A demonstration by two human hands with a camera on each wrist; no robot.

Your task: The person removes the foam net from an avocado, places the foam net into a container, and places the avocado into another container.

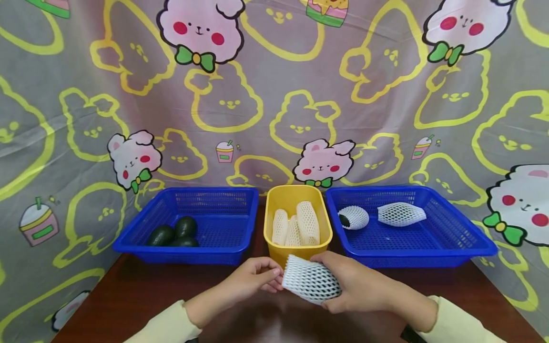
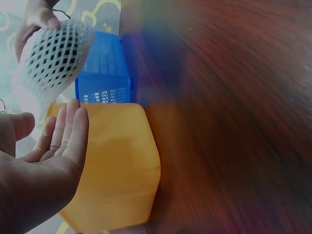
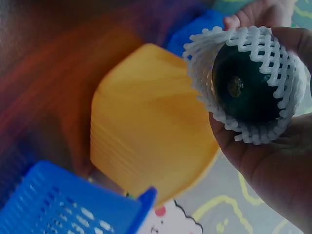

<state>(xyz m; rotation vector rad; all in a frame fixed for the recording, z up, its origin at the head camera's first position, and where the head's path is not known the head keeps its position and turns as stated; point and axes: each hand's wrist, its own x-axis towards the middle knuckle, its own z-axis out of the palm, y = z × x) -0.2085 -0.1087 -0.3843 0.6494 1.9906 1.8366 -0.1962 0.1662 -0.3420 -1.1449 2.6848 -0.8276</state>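
Observation:
My right hand [image 1: 362, 286] grips an avocado [image 3: 263, 100] wrapped in a white foam net sleeve [image 1: 310, 281], just in front of the yellow bin. One end of the avocado shows through the sleeve's open end in the right wrist view. My left hand [image 1: 253, 276] is beside the sleeve's left end, its fingers loosely extended and the thumb apart. In the left wrist view that palm [image 2: 48, 170] holds nothing, and a small gap seems to separate its fingertips from the sleeve.
Several bare avocados [image 1: 186, 226] lie in the left blue basket [image 1: 223, 247]. Empty foam sleeves [image 1: 307, 224] stand in the yellow bin [image 1: 269, 214]. Two sleeved fruits [image 1: 401, 214] lie in the right blue basket [image 1: 411, 252]. All sit on a dark wooden table [image 1: 128, 295] before a patterned curtain [image 1: 266, 85].

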